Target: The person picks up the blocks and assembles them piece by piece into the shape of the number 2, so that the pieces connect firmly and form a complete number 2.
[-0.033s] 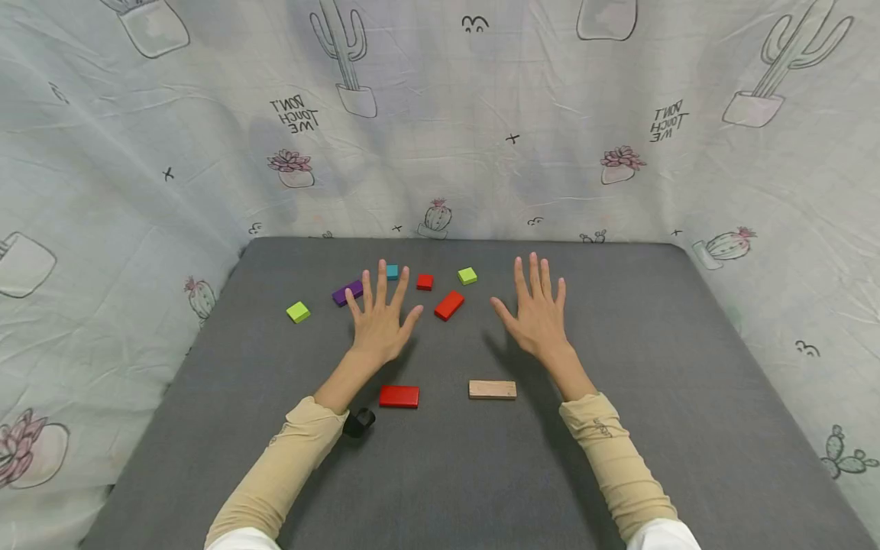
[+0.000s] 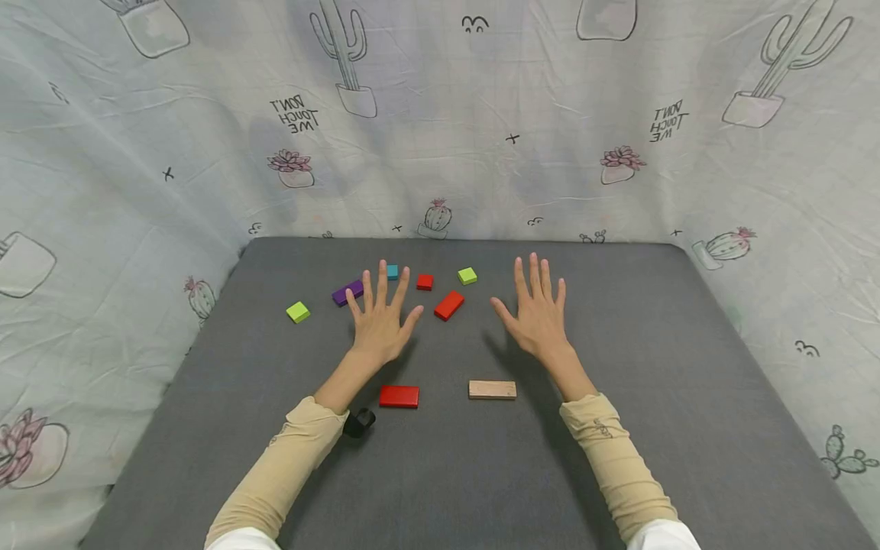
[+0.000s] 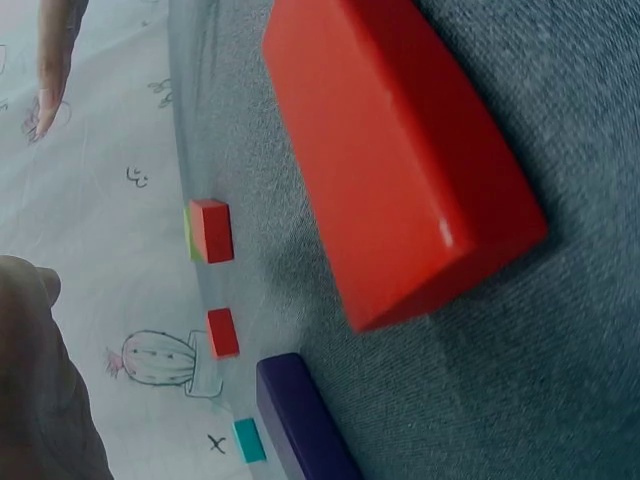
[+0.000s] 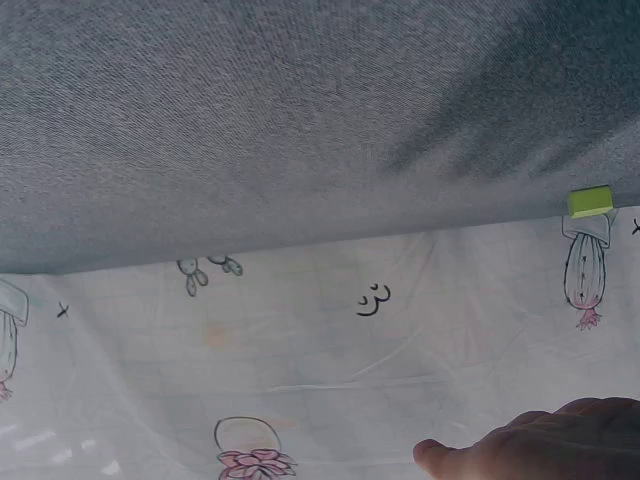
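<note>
Hovering empty and splayed, left hand (image 2: 378,328) and right hand (image 2: 539,319) flank a red block (image 2: 449,305).

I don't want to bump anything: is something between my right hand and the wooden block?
Nothing visible. In the head view, only gray table shows between your right hand and the wooden block.

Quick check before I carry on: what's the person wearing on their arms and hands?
The left hand and right hand are bare, with no gloves or rings visible. The left sleeve and right sleeve are beige and wrinkled, with white fabric behind them. A small dark print marks the right one. A black object shows beside the left cuff.
</note>
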Demonstrator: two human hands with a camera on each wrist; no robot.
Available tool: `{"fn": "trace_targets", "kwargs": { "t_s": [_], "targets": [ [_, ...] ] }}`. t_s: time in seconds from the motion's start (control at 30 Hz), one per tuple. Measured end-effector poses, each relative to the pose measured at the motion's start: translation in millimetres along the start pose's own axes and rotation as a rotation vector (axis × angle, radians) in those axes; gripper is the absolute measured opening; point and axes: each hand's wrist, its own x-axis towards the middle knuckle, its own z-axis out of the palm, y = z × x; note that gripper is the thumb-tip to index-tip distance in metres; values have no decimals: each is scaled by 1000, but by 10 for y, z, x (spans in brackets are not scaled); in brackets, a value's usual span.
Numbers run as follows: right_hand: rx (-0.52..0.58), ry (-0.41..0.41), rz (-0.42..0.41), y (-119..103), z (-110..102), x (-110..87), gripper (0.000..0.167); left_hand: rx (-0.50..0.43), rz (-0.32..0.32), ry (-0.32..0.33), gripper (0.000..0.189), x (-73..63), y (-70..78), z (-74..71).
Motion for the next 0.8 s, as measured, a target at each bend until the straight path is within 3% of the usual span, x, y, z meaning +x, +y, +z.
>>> {"fn": "trace_targets", "kwargs": {
  "t_s": [0.33,0.47,0.63,0.7,0.8],
  "targets": [
    [0,-19,10,32,8,-15,85,3,3,-1,69,-10,-9,28],
    [17,-57,-18,12,-45,-40,82,-34,67,26,72,-55,-15,-31],
    [24,-160,-181,-7,-183,-246,67,-136,208,31,78,-288,-51,-237],
    [41,-188,-276,1,-224,-361,59,-192,252,21,71,-409,-85,-296],
    [110,-251,-403,5,-266,-525,50,-245,329,-50,55,-579,-137,-318]
  ]
}}
